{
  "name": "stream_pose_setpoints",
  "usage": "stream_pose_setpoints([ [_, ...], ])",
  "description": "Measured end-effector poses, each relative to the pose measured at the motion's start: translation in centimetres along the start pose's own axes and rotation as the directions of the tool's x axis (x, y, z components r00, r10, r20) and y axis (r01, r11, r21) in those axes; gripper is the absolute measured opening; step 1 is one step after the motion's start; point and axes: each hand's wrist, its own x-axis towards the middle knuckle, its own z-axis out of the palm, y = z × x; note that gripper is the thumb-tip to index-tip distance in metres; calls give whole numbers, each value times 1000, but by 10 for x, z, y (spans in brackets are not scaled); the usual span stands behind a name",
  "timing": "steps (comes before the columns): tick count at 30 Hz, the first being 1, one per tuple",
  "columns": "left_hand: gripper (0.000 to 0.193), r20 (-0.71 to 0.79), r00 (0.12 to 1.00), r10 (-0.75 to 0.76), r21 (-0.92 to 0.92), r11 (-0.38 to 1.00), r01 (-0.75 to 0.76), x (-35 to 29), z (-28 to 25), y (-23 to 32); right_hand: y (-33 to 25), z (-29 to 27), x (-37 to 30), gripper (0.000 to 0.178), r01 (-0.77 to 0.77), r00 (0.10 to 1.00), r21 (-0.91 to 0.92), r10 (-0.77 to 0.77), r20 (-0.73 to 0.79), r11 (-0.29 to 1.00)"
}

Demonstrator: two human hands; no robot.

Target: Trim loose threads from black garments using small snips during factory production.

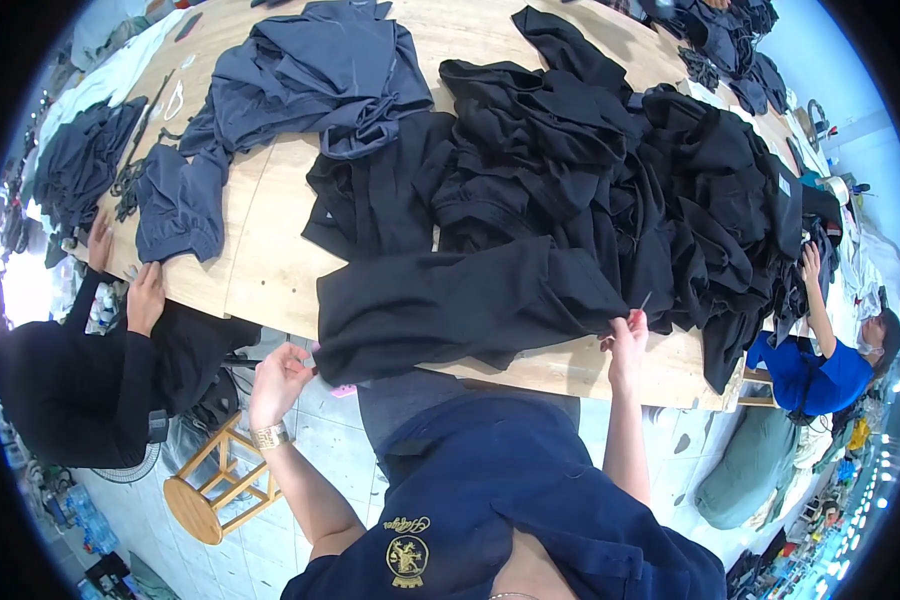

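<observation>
Pinching the cloth (450, 305) at both ends with left grip (281, 382) and right grip (626, 343) — likely to keep it flat — in front of the pile (545, 150).

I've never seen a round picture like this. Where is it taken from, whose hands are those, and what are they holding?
There's no machine arm here: a person works with bare hands. A wide fisheye camera on their head looks down, so edges bend. Their left hand pinches one end of a black garment piece; their right hand is at the other end, where a slim pointed thing shows, too small to identify. On the wooden table lie heaped black garments and grey-blue garments. Two other people are beside it.
</observation>
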Motion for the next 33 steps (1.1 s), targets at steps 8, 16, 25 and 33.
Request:
stream_pose_setpoints([
  [8,22,-120,984,130,-68,988,-139,18,11,47,-8,19,2,22,494,844,-293,-532,-62,819],
  [16,44,-271,877,397,214,913,-347,58,63,41,-9,87,-8,36,623,777,-463,-569,270,631],
  [25,24,-643,698,317,154,945,-288,61,33,62,-63,114,5,29,582,804,-280,-487,342,764],
  [33,25,-275,714,644,-14,740,-673,39,62,105,-57,126,-10,22,811,523,-481,-782,340,333],
])
